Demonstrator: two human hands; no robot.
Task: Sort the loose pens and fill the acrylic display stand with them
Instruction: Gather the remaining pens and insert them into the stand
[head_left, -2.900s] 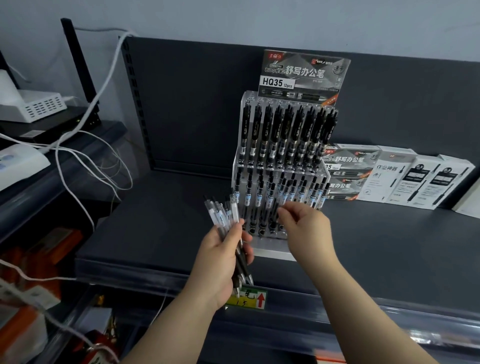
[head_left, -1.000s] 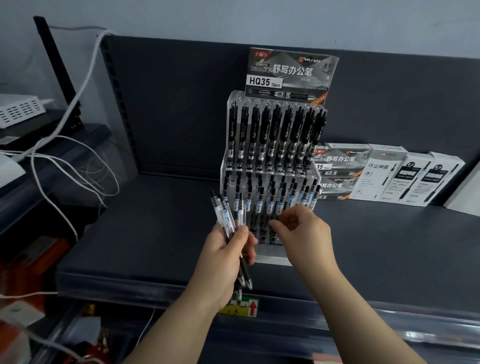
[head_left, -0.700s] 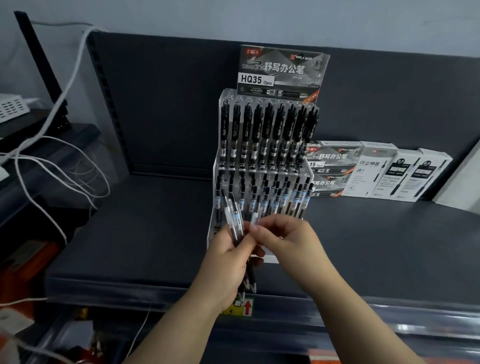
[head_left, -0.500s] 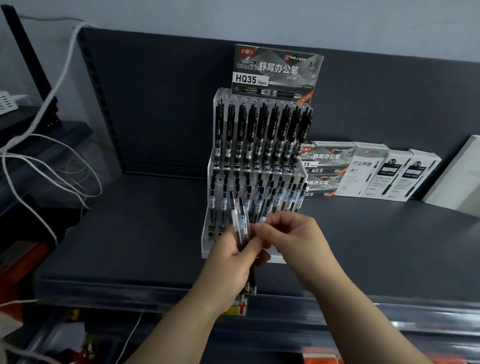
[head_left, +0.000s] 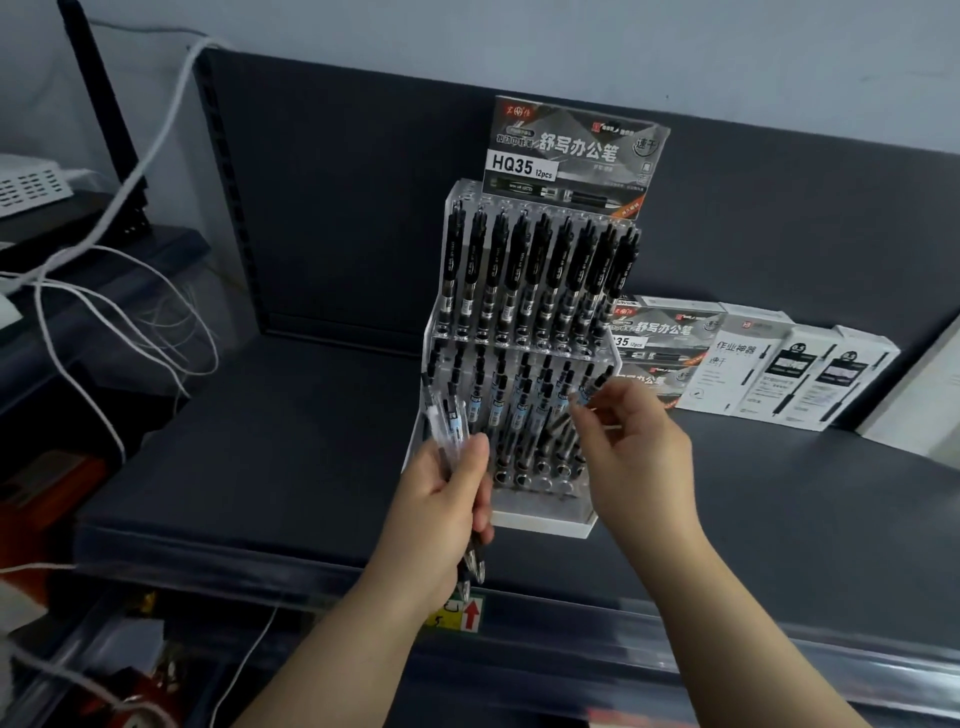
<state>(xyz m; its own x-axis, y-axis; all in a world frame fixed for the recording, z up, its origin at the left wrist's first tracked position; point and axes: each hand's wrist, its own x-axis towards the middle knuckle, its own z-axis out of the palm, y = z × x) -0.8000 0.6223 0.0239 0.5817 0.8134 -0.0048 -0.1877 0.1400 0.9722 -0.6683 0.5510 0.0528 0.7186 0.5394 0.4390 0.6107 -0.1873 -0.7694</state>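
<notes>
A clear acrylic display stand sits on the dark shelf, its upper tier filled with black pens and its lower tier holding several pens with pale blue labels. My left hand grips a bundle of pens in front of the stand's left edge, tips pointing down. My right hand pinches one pen by its upper end at the right side of the lower tier; its lower part slants down among the slots.
A printed HQ35 header card tops the stand. Pen boxes lie to the right at the shelf's back. White cables hang at left. The shelf's front rail carries a small arrow label.
My right hand drew one pen out of the bundle in my left hand and carried it up and right to the stand's lower tier. The view shifted slightly.
</notes>
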